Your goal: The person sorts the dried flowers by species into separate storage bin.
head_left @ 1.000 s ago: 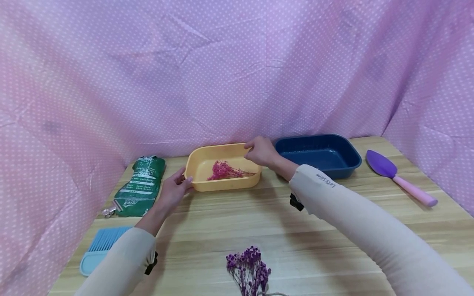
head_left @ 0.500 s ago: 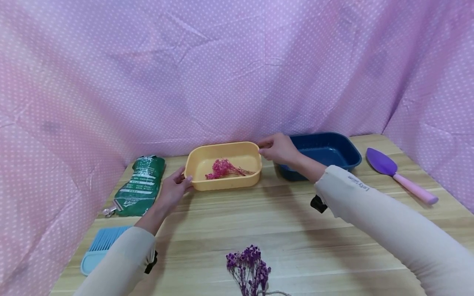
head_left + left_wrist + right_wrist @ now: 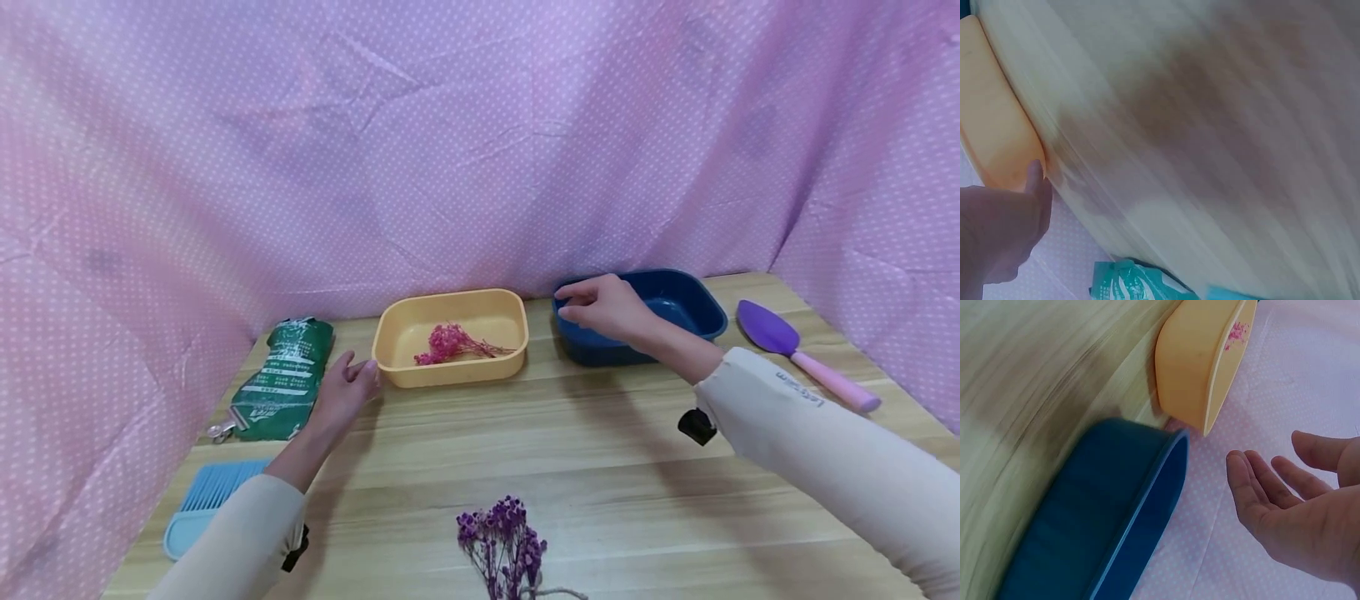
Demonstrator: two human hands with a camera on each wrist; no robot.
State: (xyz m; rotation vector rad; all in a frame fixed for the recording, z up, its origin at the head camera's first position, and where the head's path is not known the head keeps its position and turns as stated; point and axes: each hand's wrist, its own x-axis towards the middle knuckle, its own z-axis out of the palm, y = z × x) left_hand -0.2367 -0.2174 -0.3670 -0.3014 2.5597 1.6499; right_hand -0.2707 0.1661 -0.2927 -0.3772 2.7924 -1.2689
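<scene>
Head view: yellow rectangular plastic tub (image 3: 450, 377) at centre of frame, rim up, so walls prob keep the pink dried flower bunch (image 3: 448, 340) inside from straying. L hand (image 3: 345, 396) just left of it, thumb by tub's left end, not gripping; can't tell if touching. R hand (image 3: 609, 308) in front of dark-blue rectangular plastic tub (image 3: 600, 352), right of centre: thumb & fingers apart, nothing held. Green printed plastic bag (image 3: 281, 392), left of frame, has silver metal clip (image 3: 222, 428) at its corner, prob to seal it. Purple dried flower bunch (image 3: 504, 537), bottom centre, w/ twine (image 3: 557, 592), prob keeping stems together. Light-blue plastic brush (image 3: 217, 496) lower left; purple spatula w/ pink handle (image 3: 772, 327) far right.
</scene>
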